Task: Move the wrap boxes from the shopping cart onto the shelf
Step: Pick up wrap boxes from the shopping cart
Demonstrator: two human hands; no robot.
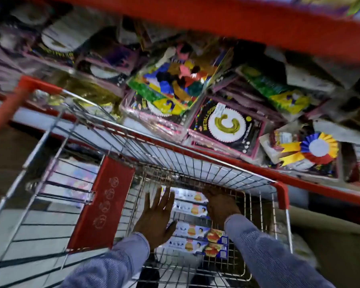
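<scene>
Several long white-and-blue wrap boxes (195,231) with burger pictures lie side by side on the floor of the wire shopping cart (146,146). My left hand (156,217) hovers over their left ends, fingers spread, holding nothing. My right hand (218,204) reaches down at the right ends of the far boxes; its fingers curl downward, and whether they grip a box is hidden. Both arms wear blue sleeves. The red-edged shelf (312,186) runs behind the cart.
The shelf is crowded with party goods: a balloon packet (175,80), a foil letter balloon pack (227,123) and a rosette (318,148). A red child-seat flap (102,204) stands at the cart's left. Another red shelf edge (216,19) hangs overhead.
</scene>
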